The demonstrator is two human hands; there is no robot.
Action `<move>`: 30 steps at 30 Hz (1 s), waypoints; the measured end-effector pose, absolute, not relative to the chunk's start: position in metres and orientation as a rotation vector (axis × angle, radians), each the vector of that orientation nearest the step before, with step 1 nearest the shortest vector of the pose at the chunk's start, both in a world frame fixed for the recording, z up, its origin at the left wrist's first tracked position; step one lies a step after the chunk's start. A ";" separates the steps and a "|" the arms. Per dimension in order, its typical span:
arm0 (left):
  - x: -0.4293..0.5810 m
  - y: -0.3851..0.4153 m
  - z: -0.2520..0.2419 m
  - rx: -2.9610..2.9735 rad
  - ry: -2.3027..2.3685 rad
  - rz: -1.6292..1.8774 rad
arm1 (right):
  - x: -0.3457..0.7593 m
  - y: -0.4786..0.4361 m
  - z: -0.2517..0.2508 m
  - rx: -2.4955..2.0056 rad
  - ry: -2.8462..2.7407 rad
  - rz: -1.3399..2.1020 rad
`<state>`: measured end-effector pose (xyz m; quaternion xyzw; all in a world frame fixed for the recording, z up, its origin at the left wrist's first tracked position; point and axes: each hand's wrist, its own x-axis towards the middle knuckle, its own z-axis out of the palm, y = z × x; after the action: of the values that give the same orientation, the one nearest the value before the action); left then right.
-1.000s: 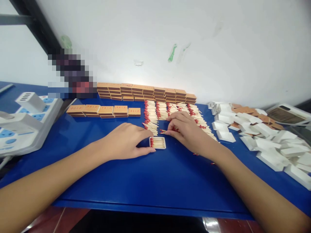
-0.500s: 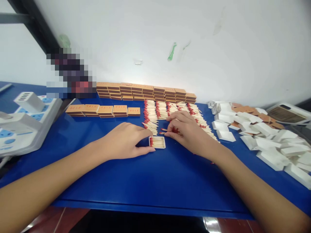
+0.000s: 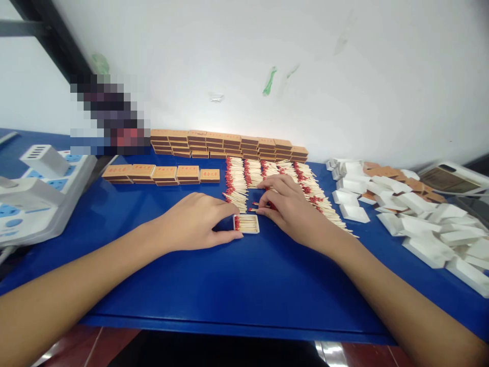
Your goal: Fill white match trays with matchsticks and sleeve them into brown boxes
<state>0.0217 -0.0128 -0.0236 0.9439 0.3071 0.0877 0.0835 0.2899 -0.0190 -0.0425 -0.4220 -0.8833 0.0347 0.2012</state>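
A small white matchbox tray [image 3: 257,224] lies on the blue table, with red-headed matches [image 3: 246,223] lined up in it. My left hand [image 3: 200,221] grips the tray's left end between thumb and index finger. Just right of the tray, my right hand [image 3: 290,206] is closed in a pinch on a couple of matches, whose red heads point left. Behind and under that hand spread rows of loose matches [image 3: 237,176]; part of them is hidden by the fingers.
Closed matchboxes [image 3: 223,142] are stacked along the wall, with a shorter row [image 3: 164,174] before them. White empty trays [image 3: 420,204] and orange sleeves [image 3: 393,173] pile up at right, near a phone-like object [image 3: 453,177]. A power strip [image 3: 57,188] with plugs stands at left.
My right hand has shifted slightly to the left with the matches in its fingers. My left hand and the tray stay where they were.
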 end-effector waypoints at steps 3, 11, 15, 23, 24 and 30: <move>0.022 -0.013 -0.024 2.819 0.914 0.264 | 0.291 -0.020 -0.041 -1.172 -2.459 0.089; 0.022 -0.013 -0.024 2.812 0.928 0.254 | 0.292 -0.021 -0.039 -1.174 -2.458 0.092; 0.022 -0.013 -0.023 2.800 0.935 0.239 | 0.289 -0.021 -0.042 -1.185 -2.475 0.035; 0.023 -0.013 -0.022 2.804 0.930 0.233 | 0.288 -0.021 -0.044 -1.167 -2.455 0.013; 0.023 -0.013 -0.022 2.804 0.928 0.234 | 0.288 -0.020 -0.044 -1.167 -2.459 0.015; 0.022 -0.013 -0.023 2.809 0.925 0.248 | 0.288 -0.020 -0.042 -1.166 -2.461 0.051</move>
<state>0.0219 -0.0128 -0.0230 0.9429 0.3107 0.0831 0.0870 0.2883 -0.0201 -0.0416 -0.4189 -0.8838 0.0184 0.2074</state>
